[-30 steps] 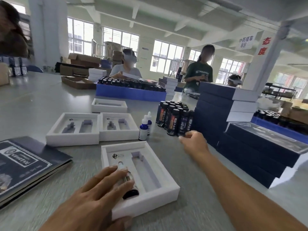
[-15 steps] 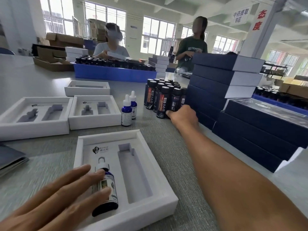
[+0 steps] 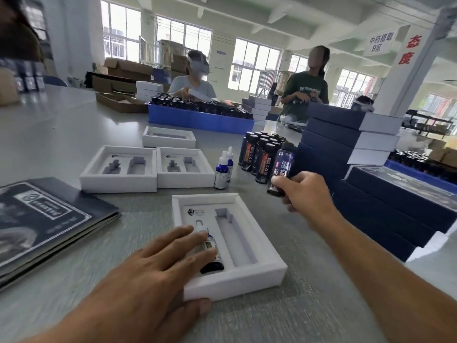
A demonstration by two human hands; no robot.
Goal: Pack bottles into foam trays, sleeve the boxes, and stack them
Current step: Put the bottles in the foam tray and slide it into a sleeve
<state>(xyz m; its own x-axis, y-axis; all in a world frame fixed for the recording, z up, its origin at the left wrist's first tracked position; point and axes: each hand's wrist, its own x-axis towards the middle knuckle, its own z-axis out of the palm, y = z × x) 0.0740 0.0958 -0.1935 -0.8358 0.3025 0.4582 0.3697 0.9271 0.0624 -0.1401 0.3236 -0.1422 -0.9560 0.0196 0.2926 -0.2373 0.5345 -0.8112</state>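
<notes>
A white foam tray lies in front of me. A small blue dropper bottle rests in its left slot; the long right slot is bare. My left hand lies flat on the tray's left side, fingers spread over the dropper bottle, thumb against the tray's front wall. My right hand holds a tall dark bottle with a purple label, lifted above the table just right of the tray's far corner. A cluster of tall dark bottles stands beyond it.
Two bare foam trays and a third sit further back, with two upright dropper bottles. Dark flat sleeves lie at left. Stacked navy boxes rise at right. Two people work across the table.
My right hand took a tall bottle from the cluster and drew it back toward the tray. My left hand stays over the dropper bottle in the tray.
</notes>
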